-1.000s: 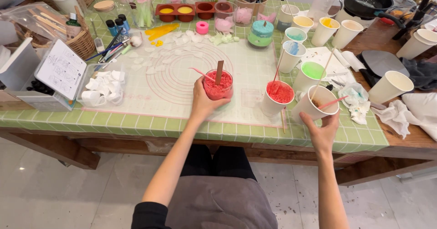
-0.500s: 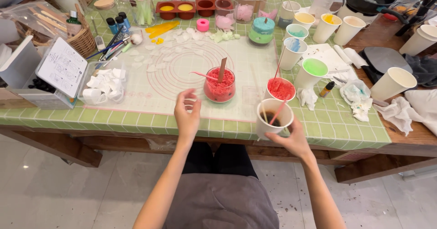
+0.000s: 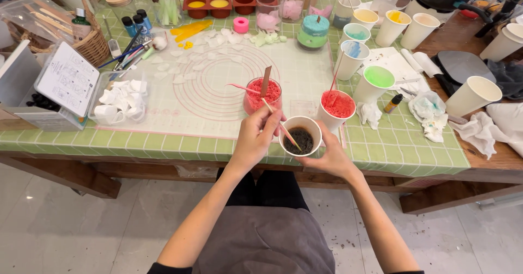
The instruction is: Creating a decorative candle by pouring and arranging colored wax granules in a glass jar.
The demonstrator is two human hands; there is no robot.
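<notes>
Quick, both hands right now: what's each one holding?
Left hand: closed, pinching a thin wooden stick that dips into the cup.
Right hand: closed around a white paper cup of dark material.

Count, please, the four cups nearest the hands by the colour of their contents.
Red-filled: glass cup, paper cup: 2
Green-filled cup: 1
Dark-filled cup, held by right hand, left hand holding its stick: 1
Total: 4

A green-tiled tabletop (image 3: 163, 146) on a dark wooden frame spans the upper frame; below it lies pale, speckled stone floor (image 3: 71, 225), evenly lit.
</notes>
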